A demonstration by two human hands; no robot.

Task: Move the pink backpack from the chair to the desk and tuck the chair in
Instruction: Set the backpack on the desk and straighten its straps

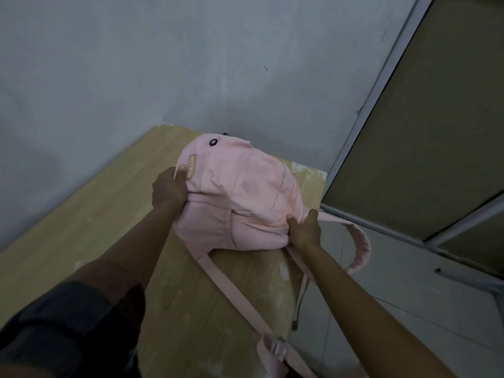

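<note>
The pink backpack (240,195) lies on the light wooden desk (90,227), near its far right corner by the wall. My left hand (169,188) grips the bag's left side next to a small tan label. My right hand (305,230) pinches the fabric at the bag's near right edge. One shoulder strap (231,293) trails across the desk toward me, and another loops off the desk's right edge (360,246). The chair is out of view.
A grey wall (163,64) stands behind and left of the desk. To the right is a metal-framed window or door (425,132), with pale floor tiles (409,282) below the desk's right edge. A thin dark cord (300,304) hangs off that edge.
</note>
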